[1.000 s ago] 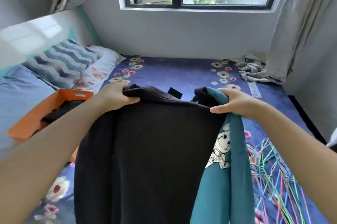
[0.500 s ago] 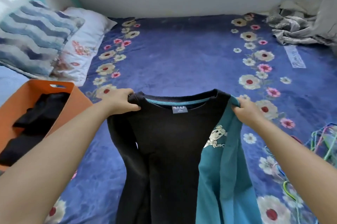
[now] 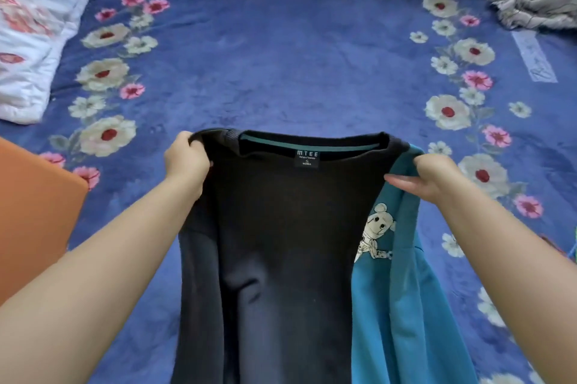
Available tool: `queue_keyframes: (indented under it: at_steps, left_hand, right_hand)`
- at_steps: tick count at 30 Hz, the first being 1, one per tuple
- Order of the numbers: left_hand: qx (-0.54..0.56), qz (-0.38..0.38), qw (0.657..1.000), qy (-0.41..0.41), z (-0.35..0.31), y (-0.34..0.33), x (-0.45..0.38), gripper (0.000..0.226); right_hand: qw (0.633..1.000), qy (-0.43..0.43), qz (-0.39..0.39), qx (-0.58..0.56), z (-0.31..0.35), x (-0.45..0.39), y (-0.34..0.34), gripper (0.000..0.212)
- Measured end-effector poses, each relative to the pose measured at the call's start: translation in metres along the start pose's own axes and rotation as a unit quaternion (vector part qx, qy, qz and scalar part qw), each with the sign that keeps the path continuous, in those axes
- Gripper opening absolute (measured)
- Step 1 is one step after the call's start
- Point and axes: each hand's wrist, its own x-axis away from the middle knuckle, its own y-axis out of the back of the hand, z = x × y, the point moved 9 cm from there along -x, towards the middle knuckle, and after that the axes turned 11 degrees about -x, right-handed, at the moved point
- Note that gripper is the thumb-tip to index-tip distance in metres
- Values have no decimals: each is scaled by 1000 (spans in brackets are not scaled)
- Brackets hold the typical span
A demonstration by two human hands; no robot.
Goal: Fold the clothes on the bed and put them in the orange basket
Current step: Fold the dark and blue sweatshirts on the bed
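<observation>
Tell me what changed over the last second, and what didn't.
The view tipped downward: window and wall left the frame, and only a corner of the orange basket still shows. The sweatshirt came lower over the bed, its neck label now readable. Unchanged: left hand and right hand still grip its shoulders, the teal side hanging right.

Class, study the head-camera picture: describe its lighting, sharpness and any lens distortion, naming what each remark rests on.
Head view: soft, even daylight with no hard shadows or glare; the neck label of the sweatshirt is sharp enough to read "MTEE"; the left hand and right hand look crisp; wide-angle stretch enlarges the forearms at the bottom corners; the orange basket is cropped at the left edge.
</observation>
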Motion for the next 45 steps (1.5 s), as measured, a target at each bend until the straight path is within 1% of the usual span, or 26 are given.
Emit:
queue_keyframes:
  at_steps: [1,2,3,4,5,6,8,10,11,12,13,14,15,17,19,22,24,26,28,32,35,38,41,43,44,45]
  left_hand:
    - [3,-28,1000,-13,-6,0,-1,23]
    - [-4,-58,998,-39,-14,3,-3,27]
    - [-3,-79,995,-61,-24,6,-6,28]
    - [1,-92,992,-84,-34,8,-8,28]
    - [7,-104,989,-102,-45,11,-12,27]
    - [9,-109,988,-111,-57,11,-20,27]
    - [-3,-102,988,-116,-81,11,-45,28]
    - [-26,-64,985,-159,-107,0,-72,31]
    - [-39,-33,980,-194,-118,-9,-81,38]
    - [-60,3,974,-218,-122,-24,-91,49]
    - [-85,40,971,-222,-119,-42,-98,60]
    - [-115,71,967,-217,-110,-59,-101,67]
    - [-150,96,961,-210,-96,-80,-102,70]
    - [-219,120,944,-216,-64,-116,-92,66]
    - [-291,117,919,-240,-34,-146,-75,58]
    - [-386,118,877,-260,10,-178,-51,57]
    - [-443,105,848,-272,32,-186,-43,62]
    - [-476,89,828,-281,44,-191,-40,65]
    - [-484,89,825,-279,47,-193,-36,65]
    - [-474,83,827,-290,50,-190,-17,62]
    - [-457,111,821,-323,62,-190,15,56]
    - [-412,126,810,-398,78,-183,57,48]
    - [-393,141,789,-451,111,-168,106,61]
    - [-400,169,760,-483,137,-161,143,73]
    - [-408,185,742,-499,150,-159,160,79]
    - [-421,207,722,-509,162,-156,176,84]
  right_hand:
    - [999,20,-16,22,7,-5,-1,32]
    - [992,65,-46,98,21,-10,0,33]
    - [969,125,-84,195,41,-12,1,32]
    - [936,186,-116,275,60,-11,0,32]
    - [908,229,-130,325,77,-7,-5,34]
    - [895,256,-130,341,90,-10,-12,35]
    - [887,289,-113,341,115,-21,-31,25]
    - [901,299,-65,308,130,-43,-54,17]
    - [908,296,-23,294,130,-57,-67,22]
    - [910,294,25,293,127,-72,-81,37]
    - [906,287,67,304,117,-85,-93,55]
    - [897,277,98,331,102,-93,-102,66]
    - [880,270,117,373,81,-100,-107,70]
    - [816,286,149,479,32,-103,-117,65]
    - [756,311,154,554,-17,-102,-117,58]
    - [698,333,132,621,-80,-103,-101,54]
    - [694,372,122,604,-96,-101,-94,65]
    - [708,391,110,578,-101,-101,-88,71]
    - [718,388,105,568,-106,-103,-83,70]
    - [716,394,113,565,-111,-91,-81,66]
    - [712,377,145,574,-136,-72,-65,68]
    - [686,361,195,601,-175,-43,-39,77]
    - [622,405,227,631,-214,-3,-8,74]
    - [594,390,241,661,-239,18,21,73]
    - [575,388,250,676,-252,29,34,75]
    - [545,396,262,691,-264,41,47,81]
